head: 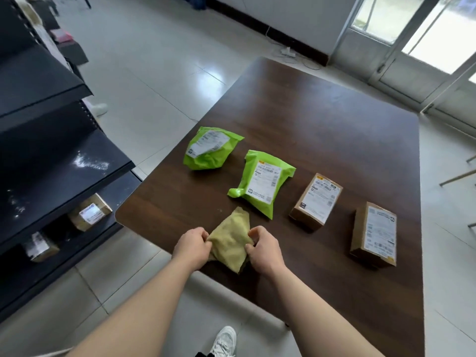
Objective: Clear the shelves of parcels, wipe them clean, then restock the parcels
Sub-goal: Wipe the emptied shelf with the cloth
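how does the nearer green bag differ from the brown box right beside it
The nearer green bag is soft, wrinkled plastic; the brown box is rigid cardboard with square edges. The bag lies flatter; the box is thicker. Both lie label-up on the table, not touching.

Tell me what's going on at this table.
A person grips a yellow-green cloth with the left hand and right hand at the near edge of the table. Four parcels lie on it: a far green bag, a near green bag, a middle box and a right box. The black shelving alongside shows white smudges, and lower down it holds a farther shelf box and a nearer shelf box.
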`<state>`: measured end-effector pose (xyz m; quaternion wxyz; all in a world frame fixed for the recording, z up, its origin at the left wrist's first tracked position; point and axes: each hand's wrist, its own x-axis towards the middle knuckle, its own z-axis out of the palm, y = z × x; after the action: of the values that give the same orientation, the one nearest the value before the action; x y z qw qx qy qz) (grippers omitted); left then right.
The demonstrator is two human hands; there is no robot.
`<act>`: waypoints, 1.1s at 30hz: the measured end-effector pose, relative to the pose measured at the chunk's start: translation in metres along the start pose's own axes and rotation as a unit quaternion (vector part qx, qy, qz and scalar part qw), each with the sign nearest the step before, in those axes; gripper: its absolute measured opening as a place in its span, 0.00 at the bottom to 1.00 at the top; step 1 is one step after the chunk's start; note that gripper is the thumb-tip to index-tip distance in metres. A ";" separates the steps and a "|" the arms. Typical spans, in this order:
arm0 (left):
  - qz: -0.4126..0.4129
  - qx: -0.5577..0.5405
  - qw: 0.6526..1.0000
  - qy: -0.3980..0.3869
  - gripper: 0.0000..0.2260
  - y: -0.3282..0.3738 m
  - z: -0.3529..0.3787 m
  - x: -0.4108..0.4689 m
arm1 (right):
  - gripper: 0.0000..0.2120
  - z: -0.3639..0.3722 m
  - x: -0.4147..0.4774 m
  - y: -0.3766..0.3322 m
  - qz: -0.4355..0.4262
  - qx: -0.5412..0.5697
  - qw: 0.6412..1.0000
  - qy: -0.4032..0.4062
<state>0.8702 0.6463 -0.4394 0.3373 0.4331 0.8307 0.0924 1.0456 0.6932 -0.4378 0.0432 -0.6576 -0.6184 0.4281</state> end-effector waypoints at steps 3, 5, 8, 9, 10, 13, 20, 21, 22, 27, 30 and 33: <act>0.035 -0.112 0.993 0.014 0.05 -0.001 -0.019 -0.003 | 0.06 -0.009 -0.007 -0.016 -0.031 0.017 0.999 0.015; 0.054 -0.178 0.982 0.028 0.06 -0.003 -0.038 -0.006 | 0.06 -0.012 -0.015 -0.034 -0.065 0.012 0.998 0.012; 0.065 -0.260 0.962 0.058 0.05 -0.004 -0.066 -0.011 | 0.10 -0.014 -0.027 -0.060 -0.110 0.024 0.993 -0.024; 0.067 -0.285 0.953 0.075 0.05 -0.006 -0.079 -0.013 | 0.10 -0.013 -0.033 -0.071 -0.128 0.041 0.990 -0.038; 0.069 -0.309 0.944 0.090 0.05 -0.010 -0.092 -0.016 | 0.11 -0.013 -0.040 -0.082 -0.145 0.058 0.986 -0.053; 0.074 -0.371 0.920 0.108 0.05 -0.024 -0.130 -0.028 | 0.20 -0.004 -0.059 -0.117 -0.189 0.072 0.976 -0.082; 0.059 -0.472 0.877 0.060 0.12 -0.098 -0.221 -0.074 | 0.13 0.033 -0.098 -0.209 -0.254 0.146 0.955 -0.052; 0.056 -0.452 0.889 0.054 0.14 -0.114 -0.235 -0.083 | 0.14 0.041 -0.106 -0.224 -0.254 0.166 0.951 -0.059; 0.051 -0.419 0.905 0.053 0.16 -0.132 -0.248 -0.092 | 0.14 0.049 -0.113 -0.238 -0.253 0.169 0.950 -0.063; 0.017 -0.274 0.957 0.098 0.06 -0.220 -0.289 -0.130 | 0.09 0.097 -0.136 -0.300 -0.292 0.091 0.950 -0.058; -0.015 -0.261 0.956 0.133 0.05 -0.269 -0.306 -0.154 | 0.08 0.138 -0.151 -0.332 -0.303 0.061 0.948 -0.075; -0.039 -0.252 0.954 0.157 0.07 -0.321 -0.320 -0.180 | 0.10 0.180 -0.168 -0.363 -0.329 0.037 0.939 -0.090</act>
<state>0.5254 0.3546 -0.2540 0.3044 0.2813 0.8392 0.3521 0.6749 0.5493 -0.2529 0.1497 -0.3737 -0.7855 0.4700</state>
